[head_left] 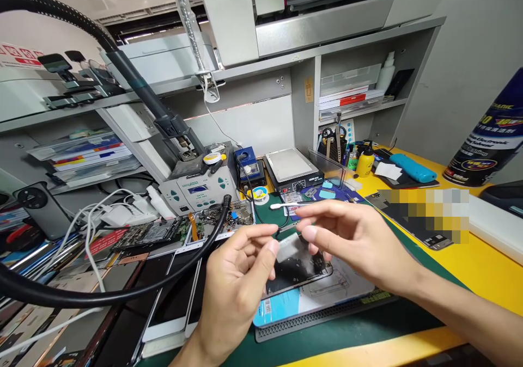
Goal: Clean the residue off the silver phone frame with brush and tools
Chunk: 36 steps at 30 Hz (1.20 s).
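L hand (243,280) half-curled at phone panel (300,269), R hand (363,242) arched nr far end, swab (286,205) by fingers; can't tell either's grip.

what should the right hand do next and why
Probably bring the swab down to the panel: it seems to be held in the right hand, its white tip is off the panel, and pale specks show on the panel's dark face.

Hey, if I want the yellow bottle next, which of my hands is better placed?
Your right hand, probably. It is nearer the yellow bottle, which stands beyond it, while your left hand is farther left by the dark panel. I cannot tell whether the right one holds the white swab.
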### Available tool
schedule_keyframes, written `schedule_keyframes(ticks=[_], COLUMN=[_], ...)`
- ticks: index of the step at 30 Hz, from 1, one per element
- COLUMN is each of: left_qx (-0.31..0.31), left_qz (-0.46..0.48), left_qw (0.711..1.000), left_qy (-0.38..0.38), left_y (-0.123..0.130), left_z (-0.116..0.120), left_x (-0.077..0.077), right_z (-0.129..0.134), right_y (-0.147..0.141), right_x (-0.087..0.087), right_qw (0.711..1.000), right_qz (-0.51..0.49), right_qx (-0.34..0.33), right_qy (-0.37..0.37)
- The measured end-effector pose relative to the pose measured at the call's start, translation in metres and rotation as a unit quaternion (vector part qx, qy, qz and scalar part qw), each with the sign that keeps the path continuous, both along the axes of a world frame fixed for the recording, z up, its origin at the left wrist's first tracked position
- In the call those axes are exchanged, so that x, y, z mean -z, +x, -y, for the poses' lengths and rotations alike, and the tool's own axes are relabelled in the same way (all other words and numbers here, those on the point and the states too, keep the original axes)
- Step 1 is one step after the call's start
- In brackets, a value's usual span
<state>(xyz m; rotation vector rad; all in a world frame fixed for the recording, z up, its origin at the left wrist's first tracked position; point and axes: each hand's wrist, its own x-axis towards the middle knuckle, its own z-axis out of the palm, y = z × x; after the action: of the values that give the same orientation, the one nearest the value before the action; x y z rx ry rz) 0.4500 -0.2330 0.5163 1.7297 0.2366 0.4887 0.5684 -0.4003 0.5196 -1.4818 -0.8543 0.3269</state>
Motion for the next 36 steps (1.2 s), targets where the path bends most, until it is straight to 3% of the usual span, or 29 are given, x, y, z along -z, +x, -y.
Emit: schedule_keyframes(ticks=[2, 4, 6, 8, 10, 12, 24, 31, 36], left_qx=[0.022, 0.019, -0.016, -0.059, -0.081, -0.087, -0.079, -0.075, -0.061], left_qz=[-0.001, 0.012, 0.036, 0.059, 0.062, 0.056, 0.059, 0.076, 0.090], left_qw=[0.998, 0.994, 0.987, 0.982, 0.981, 0.982, 0.985, 0.983, 0.985], left_qy=[0.053, 0.107, 0.153, 0.172, 0.167, 0.158, 0.144, 0.147, 0.135], left_y=[0.002, 0.003, 0.003, 0.004, 0.003, 0.003, 0.001, 0.003, 0.007], left_z=[0.001, 0.001, -0.001, -0.005, -0.009, -0.012, -0.009, -0.012, -0.011], left_x=[0.001, 0.004, 0.008, 0.010, 0.010, 0.008, -0.001, 0.001, 0.005], right_z=[0.000, 0.000, 0.001, 0.005, 0.010, 0.015, 0.007, 0.013, 0.018], right_y=[0.006, 0.015, 0.030, 0.049, 0.070, 0.088, 0.111, 0.119, 0.115], right_x=[-0.001, -0.001, -0.003, -0.005, -0.007, -0.007, 0.020, 0.021, 0.017], right_qw=[0.991, 0.982, 0.986, 0.988, 0.972, 0.955, 0.925, 0.903, 0.904], right_qz=[-0.072, -0.058, -0.012, 0.027, 0.069, 0.089, 0.141, 0.176, 0.192], right_qx=[-0.086, -0.118, -0.057, 0.060, 0.177, 0.235, 0.219, 0.277, 0.287], right_qy=[-0.076, -0.137, -0.153, -0.142, -0.135, -0.155, -0.276, -0.278, -0.252])
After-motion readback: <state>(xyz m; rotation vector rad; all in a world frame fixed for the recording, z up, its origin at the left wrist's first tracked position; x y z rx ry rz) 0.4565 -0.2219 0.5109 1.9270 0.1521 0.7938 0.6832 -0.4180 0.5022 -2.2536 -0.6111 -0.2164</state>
